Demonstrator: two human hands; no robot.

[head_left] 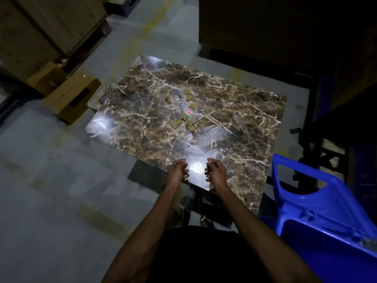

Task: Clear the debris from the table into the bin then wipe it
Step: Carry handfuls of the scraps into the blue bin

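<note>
— Head view: where's the debris [188, 111]?
— Mid-worktop [234, 111], well beyond both hands.
— The hands?
— Left hand [177, 170] and right hand [216, 170] loosely curled, empty, over the near edge; blue bin [318, 201] at right.

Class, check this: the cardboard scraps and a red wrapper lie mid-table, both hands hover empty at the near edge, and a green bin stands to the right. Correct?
Not quite. The head view shows the bin is blue, not green. The rest stands as stated.

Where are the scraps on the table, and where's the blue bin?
cardboard scraps [188, 117]: head view, middle of the pile on the marble table.
blue bin [318, 203]: head view, on its raised lid.
</note>
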